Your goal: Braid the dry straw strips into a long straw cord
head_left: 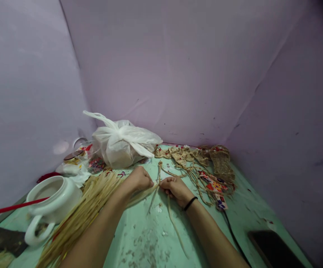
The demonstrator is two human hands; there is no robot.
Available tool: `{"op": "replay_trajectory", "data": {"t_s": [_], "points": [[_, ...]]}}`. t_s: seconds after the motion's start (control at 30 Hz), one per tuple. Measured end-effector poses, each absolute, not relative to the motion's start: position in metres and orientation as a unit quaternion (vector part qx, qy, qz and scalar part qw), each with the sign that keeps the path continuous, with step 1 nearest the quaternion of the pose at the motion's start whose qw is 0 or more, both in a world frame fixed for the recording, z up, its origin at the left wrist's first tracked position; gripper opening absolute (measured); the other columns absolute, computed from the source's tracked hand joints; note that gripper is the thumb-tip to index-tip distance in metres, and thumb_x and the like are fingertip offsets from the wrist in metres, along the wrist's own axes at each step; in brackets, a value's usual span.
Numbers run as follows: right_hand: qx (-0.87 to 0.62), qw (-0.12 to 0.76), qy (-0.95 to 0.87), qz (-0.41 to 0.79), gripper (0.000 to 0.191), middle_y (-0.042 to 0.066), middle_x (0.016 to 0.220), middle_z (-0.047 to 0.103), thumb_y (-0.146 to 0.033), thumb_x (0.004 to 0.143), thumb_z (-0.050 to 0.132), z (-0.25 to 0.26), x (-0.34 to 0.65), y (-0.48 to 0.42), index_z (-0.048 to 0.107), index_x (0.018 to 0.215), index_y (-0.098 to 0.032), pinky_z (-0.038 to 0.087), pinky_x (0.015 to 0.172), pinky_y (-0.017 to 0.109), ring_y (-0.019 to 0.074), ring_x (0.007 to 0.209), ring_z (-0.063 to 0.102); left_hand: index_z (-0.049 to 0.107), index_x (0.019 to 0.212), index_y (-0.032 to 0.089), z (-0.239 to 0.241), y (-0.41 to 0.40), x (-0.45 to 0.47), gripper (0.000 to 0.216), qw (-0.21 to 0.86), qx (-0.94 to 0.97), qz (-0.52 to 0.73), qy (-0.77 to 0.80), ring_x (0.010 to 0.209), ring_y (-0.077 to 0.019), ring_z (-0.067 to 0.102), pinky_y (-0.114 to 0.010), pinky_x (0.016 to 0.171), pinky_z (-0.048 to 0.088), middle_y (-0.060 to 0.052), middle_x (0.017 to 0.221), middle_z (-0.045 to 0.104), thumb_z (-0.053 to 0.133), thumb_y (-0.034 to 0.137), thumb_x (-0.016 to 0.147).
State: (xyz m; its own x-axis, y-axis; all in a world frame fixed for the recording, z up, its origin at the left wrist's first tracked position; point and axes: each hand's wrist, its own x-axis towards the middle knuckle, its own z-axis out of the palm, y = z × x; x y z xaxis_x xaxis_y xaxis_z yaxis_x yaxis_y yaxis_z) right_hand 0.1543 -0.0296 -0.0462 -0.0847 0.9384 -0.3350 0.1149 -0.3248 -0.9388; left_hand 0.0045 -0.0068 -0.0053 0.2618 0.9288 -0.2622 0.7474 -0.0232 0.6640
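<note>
A thin braid of dried plant fibre [159, 170] lies in the middle of the green table, its lower end between my hands. My left hand [141, 179] is closed on pale fibre strips [143, 195] that trail back beneath the wrist. Close beside it, my right hand [176, 189], with a black band at the wrist, pinches strands at the braid's lower end. From under the right hand a long loose strip [175, 225] hangs toward me across the table. The exact strands inside each grip are hidden by the fingers.
A bundle of straw-coloured strips [94, 201] lies left, beside a white handled pot [55, 195] with a red stick. A knotted white plastic bag [124, 143] stands behind. Woven beaded pieces [186, 154], a twine roll [222, 163] and a dark phone [273, 248] are right.
</note>
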Motion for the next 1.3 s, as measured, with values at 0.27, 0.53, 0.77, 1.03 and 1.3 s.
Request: {"op": "replay_trajectory", "data": {"t_s": [0.27, 0.53, 0.77, 1.03, 1.3], "points": [[-0.567, 0.364, -0.455, 0.583, 0.008, -0.005, 0.036, 0.040, -0.012, 0.054, 0.050, -0.044, 0.154, -0.030, 0.052, 0.046, -0.012, 0.019, 0.031, 0.017, 0.0031, 0.033, 0.029, 0.064, 0.056, 0.010, -0.016, -0.007, 0.010, 0.014, 0.418, 0.663, 0.135, 0.606, 0.041, -0.0063, 0.030, -0.019, 0.040, 0.024, 0.005, 0.039, 0.038, 0.055, 0.019, 0.051], [-0.569, 0.366, -0.448, 0.585, 0.008, -0.004, 0.037, 0.044, -0.012, 0.054, 0.050, -0.044, 0.154, -0.030, 0.051, 0.046, -0.013, 0.021, 0.031, 0.017, 0.0032, 0.033, 0.031, 0.064, 0.062, 0.010, 0.008, -0.012, 0.008, 0.018, 0.418, 0.647, 0.146, 0.621, 0.038, -0.0067, 0.035, -0.019, 0.039, 0.027, 0.003, 0.041, 0.044, 0.055, 0.025, 0.056], [-0.560, 0.366, -0.438, 0.600, 0.005, -0.002, 0.043, 0.050, -0.013, 0.055, 0.051, -0.046, 0.155, -0.028, 0.054, 0.050, -0.012, 0.020, 0.031, 0.016, 0.0034, 0.034, 0.033, 0.064, 0.057, 0.012, -0.004, -0.017, 0.018, 0.016, 0.324, 0.703, 0.047, 0.632, 0.040, -0.0115, 0.046, -0.021, 0.042, 0.032, -0.003, 0.043, 0.053, 0.049, 0.019, 0.056], [-0.568, 0.366, -0.429, 0.600, 0.005, -0.002, 0.042, 0.050, -0.011, 0.054, 0.051, -0.041, 0.154, -0.029, 0.055, 0.051, -0.011, 0.023, 0.032, 0.016, 0.0036, 0.035, 0.033, 0.068, 0.062, 0.016, 0.009, 0.003, -0.022, 0.018, 0.192, 0.724, 0.058, 0.661, 0.058, -0.0135, 0.052, -0.019, 0.048, 0.031, -0.003, 0.059, 0.061, 0.053, 0.021, 0.054], [-0.557, 0.370, -0.441, 0.598, 0.006, -0.004, 0.039, 0.046, -0.011, 0.053, 0.051, -0.042, 0.155, -0.030, 0.053, 0.048, -0.013, 0.020, 0.032, 0.017, 0.0034, 0.034, 0.030, 0.063, 0.053, 0.009, -0.012, -0.014, 0.014, 0.015, 0.353, 0.709, 0.060, 0.607, 0.043, -0.0095, 0.041, -0.020, 0.043, 0.027, 0.001, 0.042, 0.046, 0.053, 0.021, 0.052]]}}
